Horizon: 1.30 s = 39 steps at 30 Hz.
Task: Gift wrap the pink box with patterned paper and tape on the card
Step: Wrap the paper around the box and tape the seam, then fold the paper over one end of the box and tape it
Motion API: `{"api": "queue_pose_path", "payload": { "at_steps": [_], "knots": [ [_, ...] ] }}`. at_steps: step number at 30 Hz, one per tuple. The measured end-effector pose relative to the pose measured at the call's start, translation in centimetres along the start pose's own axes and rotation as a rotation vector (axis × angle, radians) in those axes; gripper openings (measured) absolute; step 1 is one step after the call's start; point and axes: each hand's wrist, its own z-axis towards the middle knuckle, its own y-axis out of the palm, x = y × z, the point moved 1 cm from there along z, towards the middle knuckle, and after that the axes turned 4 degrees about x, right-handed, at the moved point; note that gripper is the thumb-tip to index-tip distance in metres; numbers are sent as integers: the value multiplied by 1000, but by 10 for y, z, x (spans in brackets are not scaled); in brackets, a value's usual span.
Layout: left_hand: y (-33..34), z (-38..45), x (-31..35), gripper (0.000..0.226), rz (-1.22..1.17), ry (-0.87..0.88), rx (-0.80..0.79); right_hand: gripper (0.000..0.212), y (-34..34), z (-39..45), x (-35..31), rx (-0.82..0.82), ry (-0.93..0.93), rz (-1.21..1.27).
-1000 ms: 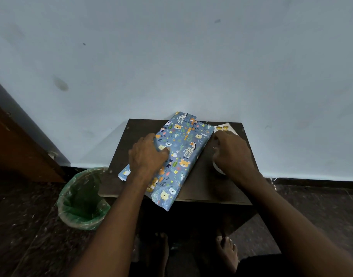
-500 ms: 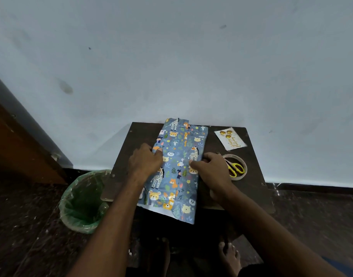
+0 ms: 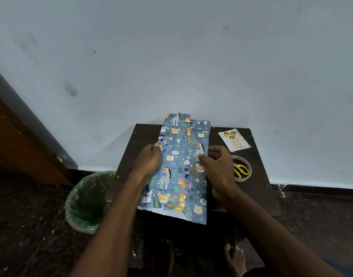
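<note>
The box wrapped in blue animal-patterned paper (image 3: 181, 162) lies lengthwise on the small dark table (image 3: 257, 196), its near end overhanging the front edge with loose paper flaps. No pink shows. My left hand (image 3: 148, 161) grips its left side. My right hand (image 3: 217, 164) grips its right side, thumb on top. The white card (image 3: 234, 141) with gold balloons lies at the table's back right. A tape roll (image 3: 248, 175) sits right of my right hand.
Yellow-handled scissors (image 3: 240, 170) lie inside the tape roll. A bin lined with a green bag (image 3: 87, 200) stands on the floor left of the table. A pale wall rises behind. My bare feet (image 3: 234, 256) are under the table.
The wrapped box was turned from a diagonal lie to straight, lengthwise toward me. My right hand left the tape roll area and now holds the box's right side.
</note>
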Motion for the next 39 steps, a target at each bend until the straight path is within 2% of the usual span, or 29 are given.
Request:
{"api": "queue_pose_path", "payload": {
  "at_steps": [4,9,12,14,19,23,29,32,35,39],
  "knots": [
    [1,2,-3,33,-88,76,-73,47,8,-2,-9,-13,-85,59],
    [0,-2,2,44,-138,152,-102,60,11,5,-12,-78,-156,22],
    [-1,-4,6,32,-254,126,-81,50,4,8,-19,-132,-138,51],
    [-2,-8,11,33,-282,137,-82,43,0,10,-20,-181,-145,109],
    [2,-11,10,55,-230,157,-139,57,2,12,-18,-237,-181,135],
    [0,-7,11,41,-345,134,-71,50,3,16,-17,-251,-144,153],
    [3,-8,10,36,-216,298,48,39,9,9,-13,-226,-239,94],
    [4,-7,12,41,-270,323,56,43,9,8,-14,-220,-279,126],
    [5,-5,12,40,-337,255,22,44,5,8,-15,-225,-235,174],
    [4,-7,18,35,-356,-13,-56,33,0,11,-14,-159,-109,209]
  ]
}}
